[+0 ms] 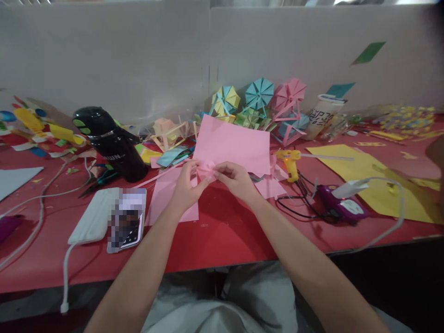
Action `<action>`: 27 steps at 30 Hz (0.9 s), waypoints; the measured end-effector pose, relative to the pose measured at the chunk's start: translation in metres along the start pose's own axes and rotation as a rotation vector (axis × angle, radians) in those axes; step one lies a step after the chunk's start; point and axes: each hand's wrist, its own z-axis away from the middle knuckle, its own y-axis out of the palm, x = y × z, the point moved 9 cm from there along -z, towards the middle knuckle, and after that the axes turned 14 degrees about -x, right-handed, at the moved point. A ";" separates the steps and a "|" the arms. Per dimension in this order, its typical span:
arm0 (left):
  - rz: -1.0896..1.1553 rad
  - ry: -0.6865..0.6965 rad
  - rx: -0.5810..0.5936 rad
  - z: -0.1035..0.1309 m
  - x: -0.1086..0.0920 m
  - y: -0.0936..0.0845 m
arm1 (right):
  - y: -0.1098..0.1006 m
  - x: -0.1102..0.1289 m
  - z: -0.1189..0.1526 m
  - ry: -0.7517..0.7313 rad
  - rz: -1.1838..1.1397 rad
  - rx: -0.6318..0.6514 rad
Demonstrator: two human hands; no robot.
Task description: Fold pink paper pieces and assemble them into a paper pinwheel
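Note:
Both hands meet over the middle of the red table, pinching a small folded piece of pink paper (206,169) between them. My left hand (189,185) is closed on its left side, thumb toward the center. From the right, my right hand (236,180) grips the same piece with its fingertips. The exact shape of the fold is partly hidden by the fingers. Just behind stands a large pink sheet (234,143), tilted up. Another pink sheet (161,196) lies flat beneath my left hand, and pink scraps (272,187) lie to the right.
A black bottle (114,148), white power bank (95,215) and phone (130,222) are at left. To the right are a yellow glue gun (291,162), purple power strip (342,203) with cables and yellow sheet (378,185). Paper umbrella-like models (259,92) stand behind near the grey partition (104,55).

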 end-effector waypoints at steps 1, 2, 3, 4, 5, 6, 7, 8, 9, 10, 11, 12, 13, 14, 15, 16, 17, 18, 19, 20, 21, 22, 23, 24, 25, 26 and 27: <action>0.033 -0.051 0.000 0.000 0.005 0.001 | -0.001 -0.002 -0.001 0.015 -0.016 -0.004; 0.057 -0.085 0.001 0.000 0.008 0.001 | -0.001 -0.004 -0.001 0.027 -0.025 -0.003; 0.067 -0.101 -0.001 0.000 0.010 0.001 | 0.000 -0.005 -0.001 0.034 -0.025 -0.001; 0.067 -0.106 -0.003 0.000 0.011 0.001 | 0.000 -0.006 0.000 0.035 -0.018 0.003; 0.063 -0.105 -0.005 0.000 0.011 0.001 | 0.000 -0.005 0.000 0.026 -0.003 0.000; 0.059 -0.099 -0.006 0.000 0.010 0.000 | 0.000 -0.004 0.000 0.010 0.018 -0.010; 0.056 -0.088 -0.008 0.000 0.010 0.000 | -0.001 -0.003 0.000 -0.007 0.042 -0.026; 0.051 -0.074 -0.008 0.000 0.009 0.000 | -0.002 -0.002 -0.001 -0.019 0.064 -0.042; 0.045 -0.059 -0.007 0.000 0.008 0.000 | -0.003 -0.001 -0.001 -0.021 0.080 -0.053; 0.036 -0.045 -0.006 0.000 0.007 0.000 | -0.004 -0.001 -0.001 -0.015 0.089 -0.059; 0.026 -0.036 -0.003 0.000 0.006 0.000 | -0.004 -0.001 -0.001 -0.003 0.093 -0.058; 0.019 -0.034 0.005 0.001 0.006 0.001 | -0.003 -0.001 -0.001 0.012 0.094 -0.043; 0.018 -0.035 0.017 0.001 0.006 0.002 | -0.001 0.000 0.000 0.023 0.094 -0.015; 0.019 -0.039 0.032 0.002 0.005 0.004 | 0.002 0.001 0.001 0.026 0.096 0.018; 0.023 -0.043 0.049 0.003 0.004 0.005 | 0.004 0.003 0.001 0.020 0.103 0.050; 0.025 -0.046 0.063 0.004 0.003 0.007 | 0.006 0.005 0.002 0.008 0.114 0.075; 0.023 -0.047 0.072 0.004 0.002 0.008 | 0.008 0.007 0.003 -0.006 0.127 0.090; 0.014 -0.043 0.072 0.004 0.001 0.007 | 0.008 0.008 0.004 -0.017 0.139 0.094; 0.004 -0.035 0.067 0.004 0.000 0.007 | 0.008 0.010 0.004 -0.022 0.147 0.092; -0.001 -0.025 0.058 0.003 -0.002 0.006 | 0.008 0.010 0.004 -0.017 0.149 0.093; 0.001 -0.015 0.050 0.003 -0.003 0.005 | 0.008 0.011 0.005 -0.006 0.143 0.098; 0.008 -0.004 0.042 0.002 -0.004 0.003 | 0.009 0.011 0.005 0.007 0.130 0.102; 0.018 0.003 0.031 0.001 -0.005 0.002 | 0.009 0.012 0.006 0.018 0.112 0.103; 0.030 0.007 0.016 -0.001 -0.006 0.000 | 0.008 0.012 0.005 0.028 0.090 0.096; 0.041 0.007 0.003 -0.002 -0.006 -0.002 | 0.007 0.012 0.005 0.039 0.064 0.081; 0.051 0.004 -0.010 -0.003 -0.006 -0.004 | 0.005 0.012 0.004 0.051 0.033 0.060; 0.061 0.000 -0.019 -0.004 -0.005 -0.005 | 0.003 0.010 0.003 0.065 0.003 0.040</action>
